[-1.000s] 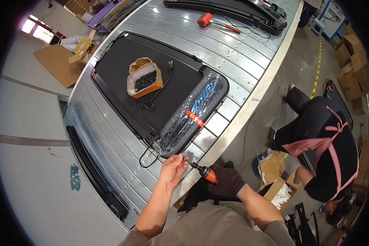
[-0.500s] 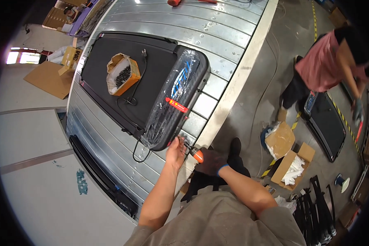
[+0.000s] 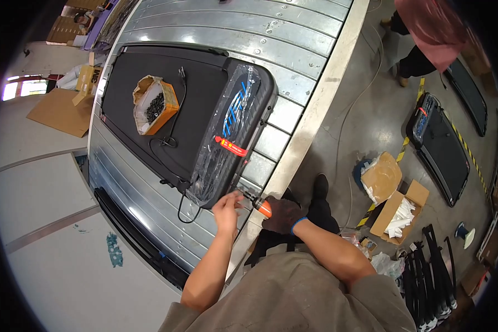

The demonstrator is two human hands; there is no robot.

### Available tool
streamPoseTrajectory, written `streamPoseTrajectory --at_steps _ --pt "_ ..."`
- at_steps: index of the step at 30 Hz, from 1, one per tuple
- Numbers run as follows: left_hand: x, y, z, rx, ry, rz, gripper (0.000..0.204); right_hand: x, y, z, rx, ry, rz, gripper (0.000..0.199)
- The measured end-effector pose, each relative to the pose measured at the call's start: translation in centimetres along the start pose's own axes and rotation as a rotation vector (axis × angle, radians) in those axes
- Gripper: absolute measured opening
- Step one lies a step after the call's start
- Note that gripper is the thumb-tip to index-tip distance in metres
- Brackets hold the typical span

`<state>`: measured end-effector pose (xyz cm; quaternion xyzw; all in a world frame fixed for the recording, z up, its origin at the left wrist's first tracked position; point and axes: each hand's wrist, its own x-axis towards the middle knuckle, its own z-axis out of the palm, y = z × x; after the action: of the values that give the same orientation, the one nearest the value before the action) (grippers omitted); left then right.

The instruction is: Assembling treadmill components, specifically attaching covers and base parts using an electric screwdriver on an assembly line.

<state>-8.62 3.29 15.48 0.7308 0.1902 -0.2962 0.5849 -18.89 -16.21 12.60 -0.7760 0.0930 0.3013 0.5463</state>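
A black walking treadmill [image 3: 149, 61] lies on the metal roller conveyor, its motor cover [image 3: 227, 130] wrapped in clear plastic with a red tag [image 3: 230, 146]. My gloved right hand [image 3: 283, 216] is closed round an orange-and-black power screwdriver [image 3: 264, 208], its bit directed at the cover's near edge. Beside the bit, my bare left hand [image 3: 227, 211] has its fingers pinched together close to that edge; whatever they hold is too small to make out. On the treadmill belt stands an orange-sided open box of dark screws [image 3: 159, 110], next to a black power cord [image 3: 174, 119].
A black cable loop [image 3: 189, 220] hangs off the cover's corner. Along the conveyor runs a pale edge rail [image 3: 315, 119]. To the right, a carton of white pieces [image 3: 399, 221] and another treadmill [image 3: 439, 146] are on the floor. A person in pink [image 3: 434, 27] stands at upper right.
My left fingers have drawn slightly back from the cover's edge, and the screwdriver has shifted a little. The view has shifted slightly. The person in pink has moved up toward the top edge.
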Motion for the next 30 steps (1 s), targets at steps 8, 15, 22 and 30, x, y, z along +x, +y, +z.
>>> streamPoseTrajectory --at_steps 8,15,22,30 --pt "2.5 5.6 3.9 1.368 0.276 1.157 0.066 -2.7 3.3 1.6 -0.011 0.057 0.017 0.061" --pt "1.7 4.9 6.9 1.362 0.274 1.133 0.067 -3.7 4.0 -0.8 -0.075 0.054 0.053 0.058" --pt "9.7 8.3 11.9 0.689 0.243 1.223 0.023 -5.8 13.4 -4.4 -0.214 0.131 0.159 0.069" --pt "28.2 15.5 6.1 1.086 0.219 0.914 0.012 -10.0 18.7 -6.1 -0.303 0.296 0.328 0.074"
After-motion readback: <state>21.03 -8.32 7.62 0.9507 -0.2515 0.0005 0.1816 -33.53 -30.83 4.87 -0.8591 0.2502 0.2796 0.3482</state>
